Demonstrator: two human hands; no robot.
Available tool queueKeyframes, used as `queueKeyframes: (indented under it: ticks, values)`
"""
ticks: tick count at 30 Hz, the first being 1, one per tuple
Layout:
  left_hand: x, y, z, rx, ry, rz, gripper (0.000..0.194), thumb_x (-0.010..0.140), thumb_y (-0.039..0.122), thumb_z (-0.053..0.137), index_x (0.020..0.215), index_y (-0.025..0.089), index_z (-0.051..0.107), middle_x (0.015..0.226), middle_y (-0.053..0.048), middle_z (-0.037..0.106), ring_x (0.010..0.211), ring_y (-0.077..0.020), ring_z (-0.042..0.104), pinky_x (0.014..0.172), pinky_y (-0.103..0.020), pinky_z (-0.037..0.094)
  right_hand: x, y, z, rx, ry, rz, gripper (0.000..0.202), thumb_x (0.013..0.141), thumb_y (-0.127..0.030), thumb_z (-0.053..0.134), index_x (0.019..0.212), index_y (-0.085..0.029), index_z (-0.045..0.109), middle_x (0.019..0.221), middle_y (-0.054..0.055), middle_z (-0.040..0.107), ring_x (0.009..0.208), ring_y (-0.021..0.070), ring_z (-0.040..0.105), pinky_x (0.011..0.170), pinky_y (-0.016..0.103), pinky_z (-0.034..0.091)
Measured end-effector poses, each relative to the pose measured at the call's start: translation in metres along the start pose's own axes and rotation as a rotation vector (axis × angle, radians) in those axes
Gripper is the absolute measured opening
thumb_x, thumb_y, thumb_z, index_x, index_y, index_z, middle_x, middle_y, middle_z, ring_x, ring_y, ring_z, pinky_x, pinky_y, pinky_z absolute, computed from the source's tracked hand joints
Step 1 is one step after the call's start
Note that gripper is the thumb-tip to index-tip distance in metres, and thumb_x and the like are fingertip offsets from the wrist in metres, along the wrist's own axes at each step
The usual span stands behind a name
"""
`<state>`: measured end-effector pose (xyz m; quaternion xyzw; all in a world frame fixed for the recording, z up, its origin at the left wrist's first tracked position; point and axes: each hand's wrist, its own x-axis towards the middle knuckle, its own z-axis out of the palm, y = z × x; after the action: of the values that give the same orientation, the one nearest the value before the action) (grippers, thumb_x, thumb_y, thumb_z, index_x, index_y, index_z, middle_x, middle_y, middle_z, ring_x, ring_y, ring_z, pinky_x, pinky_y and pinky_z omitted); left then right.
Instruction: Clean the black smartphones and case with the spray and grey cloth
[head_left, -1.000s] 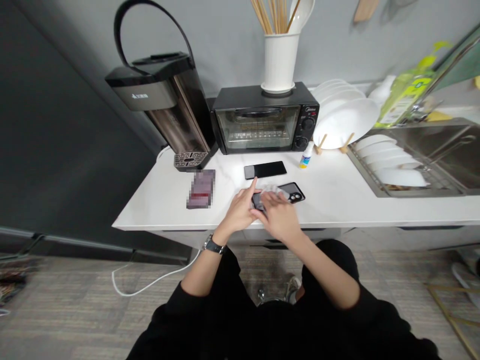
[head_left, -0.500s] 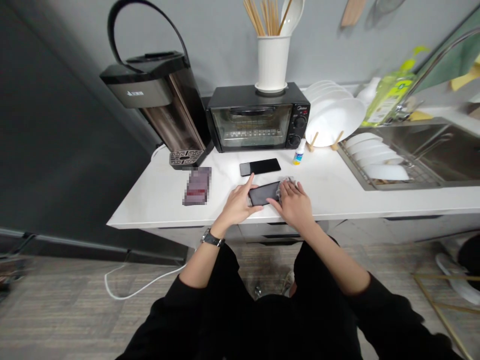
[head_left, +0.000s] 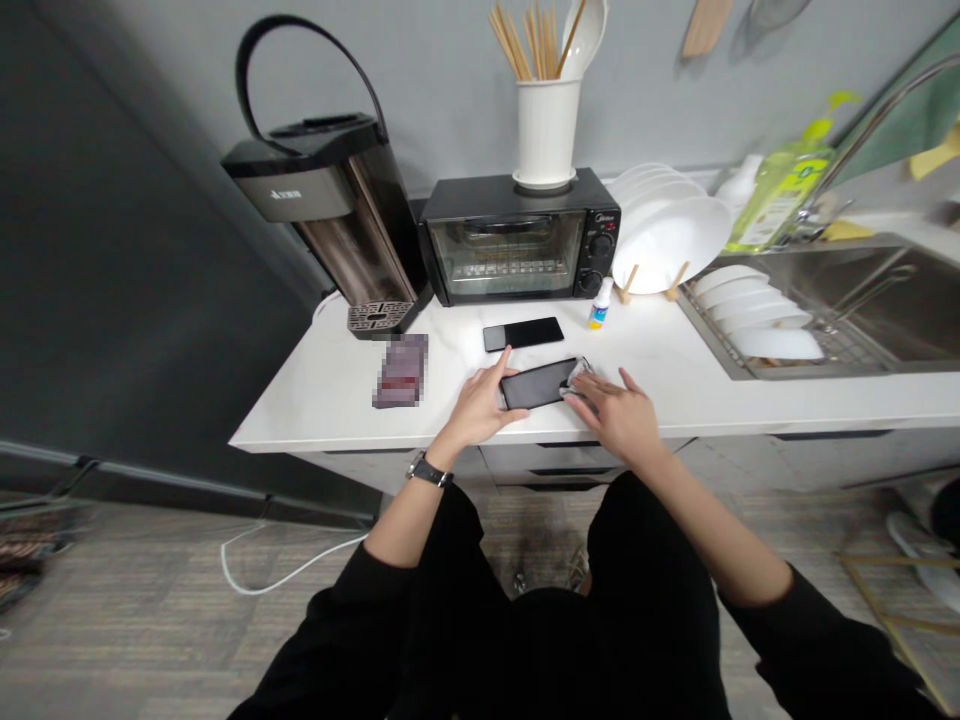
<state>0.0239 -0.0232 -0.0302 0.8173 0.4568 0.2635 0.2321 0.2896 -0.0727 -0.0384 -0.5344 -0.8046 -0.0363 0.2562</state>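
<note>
A dark smartphone [head_left: 536,385] lies on the white counter with its screen facing up. My left hand [head_left: 482,403] grips its left end, thumb and fingers on opposite edges. At the right end, my right hand [head_left: 615,408] presses a crumpled greyish cloth [head_left: 577,373] against the phone with its fingers. Just behind is a second black phone [head_left: 534,334], lying flat and untouched. A small white spray bottle [head_left: 599,306] with a blue and yellow label stands behind my right hand.
A pixelated purplish item [head_left: 402,371] lies on the counter [head_left: 315,405] at left. Behind stand a water dispenser [head_left: 330,200], a toaster oven [head_left: 517,245] bearing a utensil cup [head_left: 548,130], and racked plates [head_left: 675,235]. The sink [head_left: 862,300] with several bowls is at right.
My right hand has slid to the right with the cloth, uncovering more of the phone's screen. My left hand keeps its grip on the phone. The view has shifted slightly.
</note>
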Motion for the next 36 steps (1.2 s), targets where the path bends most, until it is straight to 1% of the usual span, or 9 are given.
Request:
queueKeyframes:
  ticks: [3, 6, 12, 17, 22, 24, 27, 32, 36]
  values:
    - [0.000, 0.000, 0.001, 0.003, 0.012, 0.008, 0.117, 0.080, 0.044, 0.087, 0.172, 0.029, 0.015, 0.148, -0.011, 0.065, 0.134, -0.0340, 0.056, 0.116, -0.051, 0.040, 0.006, 0.003, 0.004, -0.059, 0.024, 0.027, 0.055, 0.109, -0.052, 0.046, 0.137, -0.010, 0.067, 0.141, 0.020, 0.071, 0.132, 0.0332, 0.067, 0.124, 0.058, 0.037]
    - [-0.001, -0.001, 0.001, -0.001, 0.011, 0.028, 0.113, 0.083, 0.044, 0.083, 0.172, 0.029, 0.015, 0.148, -0.011, 0.064, 0.135, -0.0330, 0.056, 0.116, -0.050, 0.040, 0.021, -0.027, 0.022, -0.033, 0.041, 0.072, 0.068, 0.106, -0.058, 0.050, 0.138, 0.000, 0.064, 0.145, 0.027, 0.065, 0.137, 0.0379, 0.062, 0.120, 0.054, 0.042]
    - [-0.001, -0.001, -0.001, 0.082, -0.017, 0.008, 0.102, 0.087, 0.030, 0.069, 0.172, 0.023, 0.014, 0.145, -0.015, 0.062, 0.123, -0.0319, 0.058, 0.107, -0.047, 0.046, 0.034, -0.091, 0.040, 0.177, -0.057, -0.079, 0.058, 0.109, -0.054, 0.044, 0.133, -0.007, 0.069, 0.143, 0.021, 0.069, 0.139, 0.0307, 0.063, 0.121, 0.047, 0.044]
    - [-0.004, 0.005, -0.003, 0.034, -0.008, 0.004, 0.106, 0.087, 0.039, 0.078, 0.172, 0.027, 0.015, 0.145, -0.012, 0.063, 0.129, -0.0326, 0.054, 0.113, -0.048, 0.043, 0.016, -0.043, 0.017, 0.188, -0.094, -0.162, 0.046, 0.109, -0.049, 0.049, 0.138, -0.018, 0.068, 0.143, 0.011, 0.071, 0.140, 0.0262, 0.062, 0.124, 0.051, 0.040]
    - [-0.007, 0.010, -0.003, 0.035, -0.005, -0.031, 0.105, 0.088, 0.045, 0.081, 0.171, 0.031, 0.018, 0.149, -0.010, 0.061, 0.133, -0.0325, 0.053, 0.117, -0.049, 0.040, 0.011, 0.015, 0.002, 0.010, -0.032, -0.042, 0.046, 0.111, -0.044, 0.045, 0.142, -0.017, 0.065, 0.144, 0.014, 0.069, 0.135, 0.0300, 0.066, 0.125, 0.058, 0.035]
    - [-0.008, 0.011, -0.004, 0.031, -0.018, -0.030, 0.101, 0.089, 0.047, 0.080, 0.170, 0.031, 0.022, 0.151, -0.010, 0.060, 0.135, -0.0325, 0.052, 0.118, -0.049, 0.040, 0.018, 0.011, 0.006, -0.007, -0.034, -0.013, 0.055, 0.110, -0.049, 0.047, 0.143, -0.009, 0.063, 0.146, 0.020, 0.067, 0.137, 0.0340, 0.064, 0.125, 0.059, 0.036]
    - [-0.007, 0.010, -0.005, 0.016, -0.029, -0.030, 0.097, 0.090, 0.047, 0.078, 0.170, 0.029, 0.025, 0.152, -0.010, 0.058, 0.136, -0.0328, 0.051, 0.118, -0.050, 0.039, 0.031, -0.025, 0.022, 0.029, -0.037, 0.033, 0.075, 0.104, -0.063, 0.050, 0.139, 0.002, 0.064, 0.144, 0.030, 0.064, 0.138, 0.0401, 0.062, 0.121, 0.057, 0.042]
    - [-0.008, 0.008, -0.007, 0.046, -0.049, -0.082, 0.092, 0.092, 0.034, 0.069, 0.171, 0.024, 0.022, 0.136, -0.012, 0.062, 0.122, -0.0318, 0.055, 0.108, -0.047, 0.046, 0.038, -0.087, 0.039, 0.258, -0.100, -0.121, 0.074, 0.102, -0.066, 0.053, 0.133, 0.000, 0.068, 0.141, 0.027, 0.068, 0.135, 0.0354, 0.065, 0.120, 0.049, 0.047]
    - [-0.013, 0.011, -0.008, 0.058, -0.047, -0.092, 0.097, 0.092, 0.043, 0.074, 0.171, 0.028, 0.019, 0.140, -0.011, 0.060, 0.125, -0.0319, 0.052, 0.110, -0.047, 0.045, 0.028, -0.064, 0.024, 0.348, -0.152, -0.187, 0.052, 0.106, -0.055, 0.053, 0.134, -0.014, 0.070, 0.142, 0.013, 0.071, 0.136, 0.0275, 0.065, 0.124, 0.050, 0.042]
